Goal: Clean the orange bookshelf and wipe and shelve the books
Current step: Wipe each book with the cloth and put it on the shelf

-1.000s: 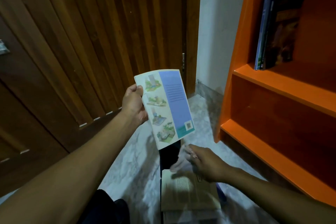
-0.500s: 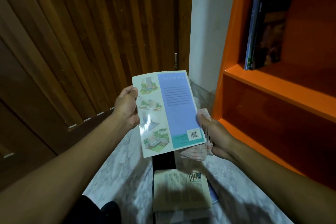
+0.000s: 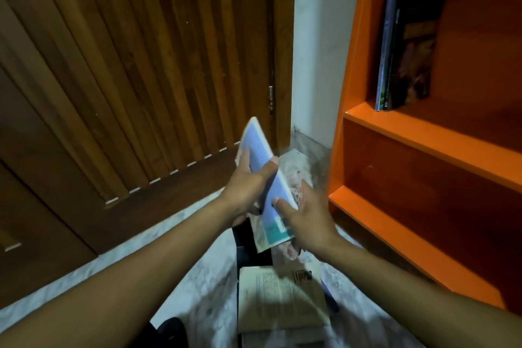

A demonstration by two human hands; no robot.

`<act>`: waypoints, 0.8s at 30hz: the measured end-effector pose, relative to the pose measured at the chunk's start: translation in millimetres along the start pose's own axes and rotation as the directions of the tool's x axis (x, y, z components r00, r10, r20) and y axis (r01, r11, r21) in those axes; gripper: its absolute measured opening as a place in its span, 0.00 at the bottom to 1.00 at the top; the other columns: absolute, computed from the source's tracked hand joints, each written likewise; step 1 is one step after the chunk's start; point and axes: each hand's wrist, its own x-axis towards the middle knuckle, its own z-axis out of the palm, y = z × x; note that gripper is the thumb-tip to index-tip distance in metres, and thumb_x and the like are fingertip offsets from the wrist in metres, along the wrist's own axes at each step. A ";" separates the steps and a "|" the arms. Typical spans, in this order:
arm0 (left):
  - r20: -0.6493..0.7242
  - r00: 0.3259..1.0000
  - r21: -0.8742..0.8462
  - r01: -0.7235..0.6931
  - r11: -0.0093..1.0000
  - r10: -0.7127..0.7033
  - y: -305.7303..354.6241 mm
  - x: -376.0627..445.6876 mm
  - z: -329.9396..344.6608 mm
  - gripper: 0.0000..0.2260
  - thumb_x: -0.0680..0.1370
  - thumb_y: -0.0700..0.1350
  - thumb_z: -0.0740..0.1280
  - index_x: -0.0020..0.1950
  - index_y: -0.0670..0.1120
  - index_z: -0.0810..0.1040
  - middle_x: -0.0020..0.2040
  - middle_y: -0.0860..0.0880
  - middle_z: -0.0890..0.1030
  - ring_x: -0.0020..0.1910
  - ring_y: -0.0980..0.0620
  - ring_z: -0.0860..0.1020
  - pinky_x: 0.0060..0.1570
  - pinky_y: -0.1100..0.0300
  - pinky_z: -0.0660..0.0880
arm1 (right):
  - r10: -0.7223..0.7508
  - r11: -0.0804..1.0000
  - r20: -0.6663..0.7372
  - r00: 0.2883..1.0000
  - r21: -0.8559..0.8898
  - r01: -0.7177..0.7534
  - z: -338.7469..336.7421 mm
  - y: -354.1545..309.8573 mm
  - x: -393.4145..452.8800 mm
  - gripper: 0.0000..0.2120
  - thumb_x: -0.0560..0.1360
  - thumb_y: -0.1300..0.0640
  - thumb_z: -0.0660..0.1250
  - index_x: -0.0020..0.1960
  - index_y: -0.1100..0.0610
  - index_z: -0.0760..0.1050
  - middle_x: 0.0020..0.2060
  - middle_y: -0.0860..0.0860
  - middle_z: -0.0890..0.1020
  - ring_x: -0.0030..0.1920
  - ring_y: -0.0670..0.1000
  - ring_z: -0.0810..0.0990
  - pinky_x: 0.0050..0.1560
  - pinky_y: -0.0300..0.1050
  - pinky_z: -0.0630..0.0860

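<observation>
At the centre of the head view, the left hand [image 3: 248, 181] grips the upper part of a blue-covered book [image 3: 265, 178], fingers curled round it. The right hand [image 3: 306, 217] pinches its lower edge, thumb on the cover, with a pale cloth [image 3: 293, 192] bunched behind. At right stands the orange bookshelf [image 3: 423, 138], two upright books [image 3: 406, 45] on its upper shelf. A stack of books [image 3: 279, 299] lies on the floor at lower centre.

Left hand [image 3: 248, 186] and right hand [image 3: 308, 220] grip blue book [image 3: 264, 167], tilted; patterned cloth [image 3: 295, 192] behind right fingers [image 3: 282, 203]. Book stack [image 3: 279, 299] below them.
</observation>
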 end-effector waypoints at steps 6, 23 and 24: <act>-0.326 0.909 -0.029 -0.284 0.958 0.260 -13.0 5.4 2.1 0.25 0.80 0.40 0.66 0.74 0.53 0.62 0.64 0.49 0.76 0.57 0.48 0.79 0.49 0.53 0.83 | -0.236 0.958 0.054 0.970 -0.155 0.241 2.1 -10.7 -20.1 0.11 0.78 0.51 0.70 0.55 0.41 0.71 0.45 0.39 0.80 0.44 0.35 0.78 0.41 0.31 0.74; 0.005 0.880 0.039 -0.476 0.879 0.476 7.9 -0.1 -37.6 0.21 0.85 0.39 0.57 0.73 0.60 0.66 0.69 0.55 0.77 0.67 0.52 0.76 0.69 0.45 0.72 | 0.021 0.964 -0.612 0.791 0.223 0.147 -62.9 -6.5 53.5 0.16 0.83 0.55 0.59 0.70 0.56 0.71 0.63 0.54 0.80 0.62 0.54 0.79 0.64 0.57 0.76; 0.045 0.881 0.021 -0.473 0.881 0.472 7.2 -0.4 -37.3 0.21 0.85 0.39 0.57 0.74 0.58 0.65 0.69 0.54 0.77 0.66 0.51 0.77 0.68 0.45 0.72 | -0.031 0.963 -0.626 0.779 0.189 0.191 -69.9 -10.4 54.8 0.16 0.83 0.57 0.59 0.70 0.57 0.70 0.64 0.54 0.79 0.64 0.54 0.77 0.66 0.52 0.74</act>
